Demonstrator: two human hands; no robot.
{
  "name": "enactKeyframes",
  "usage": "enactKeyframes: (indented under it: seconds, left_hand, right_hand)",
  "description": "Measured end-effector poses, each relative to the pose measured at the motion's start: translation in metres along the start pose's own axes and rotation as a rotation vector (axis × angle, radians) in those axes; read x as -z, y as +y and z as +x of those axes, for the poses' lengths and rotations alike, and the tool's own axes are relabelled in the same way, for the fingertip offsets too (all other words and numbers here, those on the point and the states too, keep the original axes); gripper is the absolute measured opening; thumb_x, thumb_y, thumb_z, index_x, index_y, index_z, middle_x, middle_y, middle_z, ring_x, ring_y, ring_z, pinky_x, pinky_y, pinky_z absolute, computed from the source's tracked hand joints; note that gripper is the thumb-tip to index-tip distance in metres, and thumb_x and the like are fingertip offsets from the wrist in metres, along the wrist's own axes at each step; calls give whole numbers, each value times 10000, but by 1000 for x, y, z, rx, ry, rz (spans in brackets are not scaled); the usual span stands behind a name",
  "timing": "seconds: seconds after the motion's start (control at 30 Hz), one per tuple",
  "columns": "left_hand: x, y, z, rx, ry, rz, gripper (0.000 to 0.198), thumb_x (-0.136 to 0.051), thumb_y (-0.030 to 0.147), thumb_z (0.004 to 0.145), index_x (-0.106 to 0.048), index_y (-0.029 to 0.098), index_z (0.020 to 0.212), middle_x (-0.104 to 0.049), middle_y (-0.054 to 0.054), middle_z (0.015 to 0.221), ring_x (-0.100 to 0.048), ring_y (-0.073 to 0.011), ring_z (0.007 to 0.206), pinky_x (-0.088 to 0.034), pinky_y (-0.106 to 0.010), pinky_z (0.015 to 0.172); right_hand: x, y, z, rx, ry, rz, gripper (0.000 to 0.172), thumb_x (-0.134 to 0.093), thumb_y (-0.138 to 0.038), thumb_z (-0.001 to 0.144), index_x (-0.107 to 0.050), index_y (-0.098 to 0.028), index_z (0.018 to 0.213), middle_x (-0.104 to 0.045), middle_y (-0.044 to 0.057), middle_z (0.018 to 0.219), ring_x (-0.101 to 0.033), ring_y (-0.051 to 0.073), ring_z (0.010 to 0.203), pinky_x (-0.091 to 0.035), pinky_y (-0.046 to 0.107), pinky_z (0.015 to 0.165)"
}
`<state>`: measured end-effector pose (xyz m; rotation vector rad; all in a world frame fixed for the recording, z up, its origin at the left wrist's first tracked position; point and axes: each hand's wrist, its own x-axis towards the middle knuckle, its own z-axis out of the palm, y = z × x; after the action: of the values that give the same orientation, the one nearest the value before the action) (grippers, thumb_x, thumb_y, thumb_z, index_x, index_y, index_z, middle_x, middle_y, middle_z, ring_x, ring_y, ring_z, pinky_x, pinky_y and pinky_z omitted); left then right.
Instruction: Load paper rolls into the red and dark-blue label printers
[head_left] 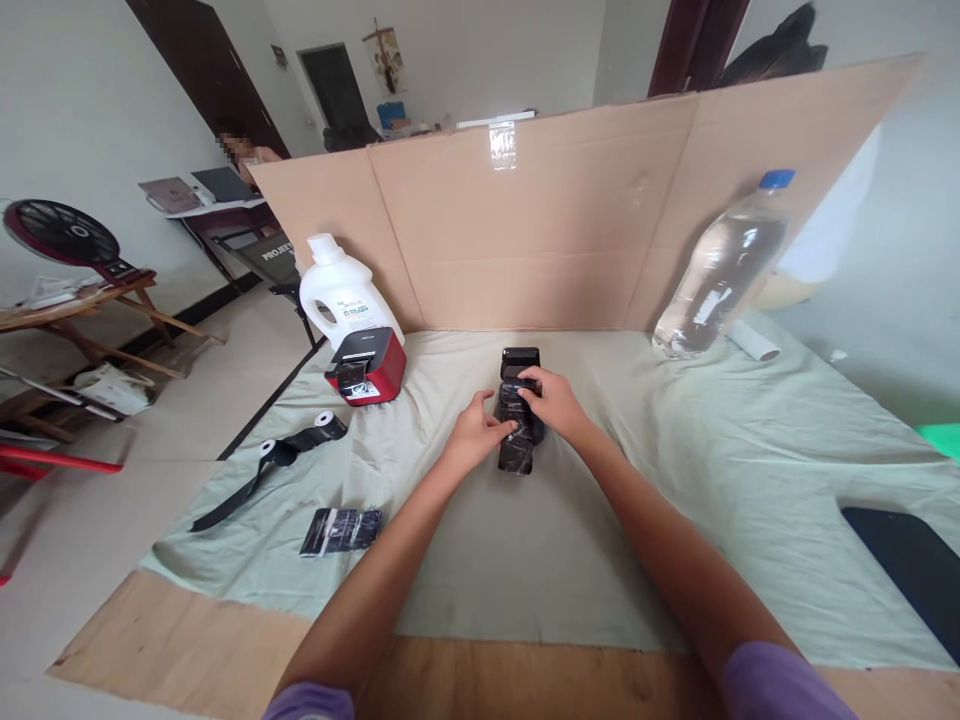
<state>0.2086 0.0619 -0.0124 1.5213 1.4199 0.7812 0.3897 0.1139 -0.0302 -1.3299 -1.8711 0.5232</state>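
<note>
A black handheld payment terminal lies in the middle of the cloth, partly covered by a black paper strip that reaches toward me. My left hand is at the strip's left side, thumb pressed on it and index finger bent beside the device. From the right, my right hand pinches the strip's upper part between thumb and fingers. The hands and strip hide much of the device. Left of my forearm lies a flat stack of black paper pieces.
At the left are a red-and-black label printer, black paper rolls and a white jug. A clear bottle leans against the cardboard panel. A dark phone lies right. Another person sits far left behind.
</note>
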Motion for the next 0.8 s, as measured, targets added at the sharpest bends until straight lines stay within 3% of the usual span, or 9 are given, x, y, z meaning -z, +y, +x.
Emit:
enactKeyframes:
  seconds: [0.17,0.4,0.6,0.7,0.8]
  left_hand:
    - [-2,-6,3,17,-30,53,794,-743,379,752,-404,119,1421,-645,54,524,-638,-196,555,-445,-289,616]
    - [-7,-15,7,18,-48,81,744,-721,390,769,-423,140,1404,-670,43,553,-644,-196,535,-452,-287,606]
    - [-8,-13,7,52,-26,80,739,-729,367,763,-434,138,1400,-665,43,544,-621,-185,500,-437,-277,581]
    - [-9,-13,7,64,-35,59,726,-730,342,766,-437,134,1397,-645,51,529,-604,-169,489,-432,-260,570]
    - [-9,-15,7,50,-47,25,746,-731,324,773,-424,147,1429,-631,64,532,-567,-142,464,-425,-242,552]
  right_hand:
    - [1,3,1,33,-5,-183,270,-528,-131,871,-662,-183,1099,-703,100,1137,-517,261,1052,-411,411,950]
    - [-6,8,4,-13,-48,-116,246,-562,-137,872,-662,-208,1086,-693,73,1090,-488,255,1046,-407,413,957]
    - [-15,10,5,-223,102,-222,121,-646,-177,810,-681,-181,925,-513,132,1157,-457,291,1111,-412,433,973]
    - [-16,15,8,-311,185,-197,344,-708,-266,763,-619,-165,1080,-495,140,1164,-467,315,1130,-429,454,969]
    - [-18,24,12,-286,206,-80,544,-696,-284,757,-524,-177,1263,-524,133,1225,-473,314,1173,-424,469,1001]
